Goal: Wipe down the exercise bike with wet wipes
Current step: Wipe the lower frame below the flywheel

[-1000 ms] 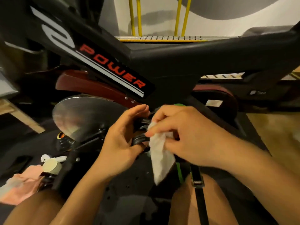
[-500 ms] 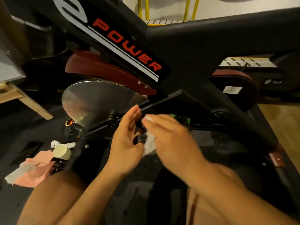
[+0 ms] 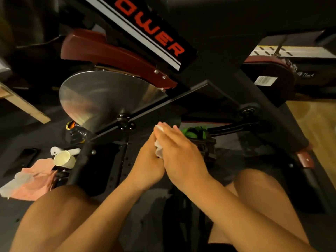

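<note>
Dark mat (image 3: 32, 124) lies under the bike (image 3: 227, 30). Just near of its flywheel (image 3: 101, 95), the left hand (image 3: 148, 162) and right hand (image 3: 181, 155) press flat together, sandwiching the wipe (image 3: 159, 150), probably to rub both sides of a hidden part.

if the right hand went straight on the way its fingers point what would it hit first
Probably the black frame bar crossing just past the fingertips of the right hand, with the silver flywheel beyond it; depth is hard to judge here.
</note>
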